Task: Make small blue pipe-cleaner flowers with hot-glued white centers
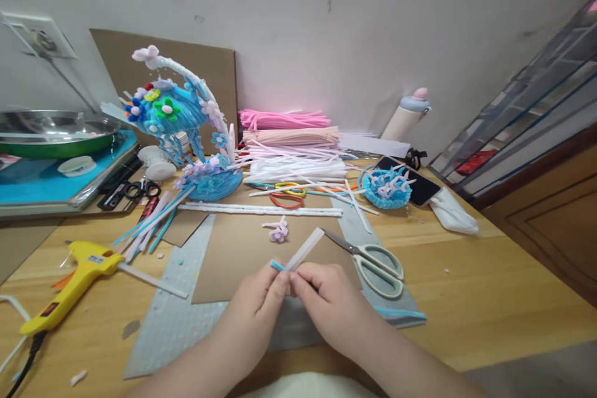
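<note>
My left hand (261, 298) and my right hand (326, 301) meet at the table's front centre, both pinched on one white pipe cleaner (305, 249) that points up and to the right. A short blue piece (277, 265) sticks out at its lower end by my left fingertips. Under my hands lie a brown card sheet (242, 249) and a grey textured mat (172, 311). A small lilac pipe-cleaner flower (278, 232) rests on the card just beyond my hands.
Pale green scissors (377, 264) lie right of my hands. A yellow glue gun (69, 283) sits at left. A blue pipe-cleaner sculpture (186, 130), stacked pipe cleaners (289, 143), a small blue basket (387, 189), a phone (415, 183) and a bottle (405, 115) stand behind.
</note>
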{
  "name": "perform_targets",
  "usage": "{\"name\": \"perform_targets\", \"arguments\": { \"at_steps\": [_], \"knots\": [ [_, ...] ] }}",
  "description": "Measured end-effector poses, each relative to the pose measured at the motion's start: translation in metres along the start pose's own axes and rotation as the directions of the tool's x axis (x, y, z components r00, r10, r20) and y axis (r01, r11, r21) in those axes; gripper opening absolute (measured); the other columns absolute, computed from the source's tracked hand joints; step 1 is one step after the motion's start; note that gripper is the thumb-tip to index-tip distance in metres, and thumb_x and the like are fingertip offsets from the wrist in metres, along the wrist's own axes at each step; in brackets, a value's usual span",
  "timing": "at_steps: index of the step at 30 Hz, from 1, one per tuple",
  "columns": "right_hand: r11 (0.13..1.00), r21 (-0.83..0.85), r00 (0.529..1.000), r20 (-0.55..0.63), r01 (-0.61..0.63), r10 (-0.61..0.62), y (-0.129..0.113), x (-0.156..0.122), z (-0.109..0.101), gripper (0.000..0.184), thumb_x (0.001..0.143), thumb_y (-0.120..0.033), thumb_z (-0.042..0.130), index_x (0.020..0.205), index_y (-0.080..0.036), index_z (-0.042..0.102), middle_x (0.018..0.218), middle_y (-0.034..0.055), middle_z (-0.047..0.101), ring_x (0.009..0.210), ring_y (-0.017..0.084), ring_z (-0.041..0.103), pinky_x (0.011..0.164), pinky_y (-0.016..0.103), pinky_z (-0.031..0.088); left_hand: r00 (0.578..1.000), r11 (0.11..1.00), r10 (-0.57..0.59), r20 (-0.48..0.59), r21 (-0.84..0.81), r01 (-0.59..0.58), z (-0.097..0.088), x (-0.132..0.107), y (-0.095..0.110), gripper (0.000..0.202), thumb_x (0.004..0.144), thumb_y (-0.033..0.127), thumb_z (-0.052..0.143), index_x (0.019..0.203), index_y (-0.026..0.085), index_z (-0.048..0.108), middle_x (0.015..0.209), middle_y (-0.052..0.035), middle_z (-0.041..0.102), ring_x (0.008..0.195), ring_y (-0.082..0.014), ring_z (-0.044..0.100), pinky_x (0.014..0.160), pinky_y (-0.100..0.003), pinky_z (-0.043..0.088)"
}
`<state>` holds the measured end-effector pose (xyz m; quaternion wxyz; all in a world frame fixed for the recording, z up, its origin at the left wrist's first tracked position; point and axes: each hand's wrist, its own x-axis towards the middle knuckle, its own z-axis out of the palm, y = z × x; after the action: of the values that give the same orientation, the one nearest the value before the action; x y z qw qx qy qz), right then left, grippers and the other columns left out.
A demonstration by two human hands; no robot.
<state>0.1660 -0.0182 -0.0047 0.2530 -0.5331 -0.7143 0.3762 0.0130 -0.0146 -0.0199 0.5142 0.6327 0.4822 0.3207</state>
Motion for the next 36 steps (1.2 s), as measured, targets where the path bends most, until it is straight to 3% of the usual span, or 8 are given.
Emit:
{"name": "perform_targets", "arguments": {
  "at_steps": [5,12,22,26,29,31,33,36],
  "knots": [
    [0.999,0.031,1.0,0.004,-0.026,0.026,-0.003,-0.003,-0.001,0.026,0.093,-0.029,0.041,0.071,-0.019,0.052,0.063,-0.0034,0.053,0.06,0.011,0.047,0.055,0.021,0.03,0.995,0.997,-0.033,-0.093,0.06,0.039,-0.001,0.002,-0.003,0.037,0.094,0.04,0.032,0.066,0.02,0.046,0.061,0.0032,0.047,0.057,-0.0138,0.041,0.055,-0.025,0.03],
    [0.998,0.062,1.0,0.01,0.002,-0.003,0.0,-0.005,-0.001,0.028,0.093,-0.029,0.04,0.07,-0.018,0.051,0.064,-0.0032,0.052,0.061,0.011,0.046,0.056,0.022,0.031,0.999,1.0,-0.011,-0.048,-0.001,0.011,0.001,-0.003,-0.001,0.034,0.094,0.039,0.034,0.069,0.02,0.046,0.07,0.0013,0.054,0.06,-0.013,0.043,0.055,-0.024,0.031],
    [0.994,0.106,1.0,-0.013,-0.01,0.011,0.0,-0.008,-0.003,0.026,0.092,-0.027,0.042,0.071,-0.017,0.052,0.064,-0.0033,0.051,0.061,0.01,0.046,0.058,0.021,0.032,0.998,0.998,-0.051,-0.027,0.024,0.051,0.001,-0.003,-0.002,0.037,0.093,0.041,0.033,0.065,0.02,0.043,0.059,0.0047,0.041,0.055,-0.0122,0.039,0.053,-0.024,0.03],
    [0.949,0.305,0.992,0.116,-0.084,0.05,0.006,-0.004,-0.014,0.026,0.089,-0.033,0.046,0.074,-0.016,0.058,0.067,-0.0017,0.053,0.065,0.01,0.046,0.061,0.021,0.034,0.998,0.998,-0.059,0.005,-0.027,0.059,-0.004,-0.004,0.003,0.038,0.093,0.042,0.034,0.064,0.019,0.043,0.058,0.0048,0.039,0.054,-0.0118,0.039,0.052,-0.023,0.03],
    [0.87,0.431,0.907,0.419,-0.239,0.041,0.014,0.01,-0.031,0.029,0.082,-0.04,0.054,0.071,-0.014,0.059,0.059,-0.0039,0.047,0.053,0.008,0.036,0.05,0.02,0.028,0.978,0.998,0.067,0.197,0.007,-0.07,-0.012,-0.007,0.013,0.037,0.095,0.037,0.03,0.075,0.019,0.053,0.065,0.0031,0.047,0.059,-0.0119,0.044,0.057,-0.022,0.034],
    [0.867,0.351,0.762,0.646,-0.352,0.048,0.017,0.024,-0.041,0.027,0.075,-0.04,0.058,0.069,-0.014,0.057,0.056,-0.0052,0.045,0.047,0.006,0.031,0.045,0.02,0.024,0.903,0.959,0.182,0.39,0.133,-0.251,-0.016,-0.009,0.02,0.03,0.096,0.031,0.031,0.081,0.02,0.056,0.071,0.0017,0.055,0.065,-0.0126,0.049,0.062,-0.023,0.035],
    [0.94,0.112,0.608,0.786,-0.323,0.115,0.013,0.037,-0.049,0.022,0.075,-0.035,0.053,0.068,-0.015,0.057,0.054,-0.0055,0.044,0.045,0.007,0.03,0.043,0.021,0.024,0.826,0.862,0.214,0.521,0.297,-0.411,-0.017,-0.011,0.023,0.024,0.094,0.027,0.035,0.083,0.02,0.055,0.076,-0.0002,0.061,0.067,-0.0143,0.053,0.062,-0.024,0.034],
    [0.966,-0.023,0.62,0.763,-0.256,0.183,-0.009,0.047,-0.055,0.015,0.072,-0.025,0.055,0.061,-0.015,0.059,0.049,-0.0055,0.043,0.045,0.007,0.033,0.045,0.021,0.025,0.85,0.693,0.143,0.508,0.562,-0.452,-0.016,-0.012,0.022,0.022,0.092,0.026,0.038,0.078,0.02,0.054,0.075,-0.003,0.065,0.064,-0.018,0.056,0.056,-0.028,0.029]
  ]
}}
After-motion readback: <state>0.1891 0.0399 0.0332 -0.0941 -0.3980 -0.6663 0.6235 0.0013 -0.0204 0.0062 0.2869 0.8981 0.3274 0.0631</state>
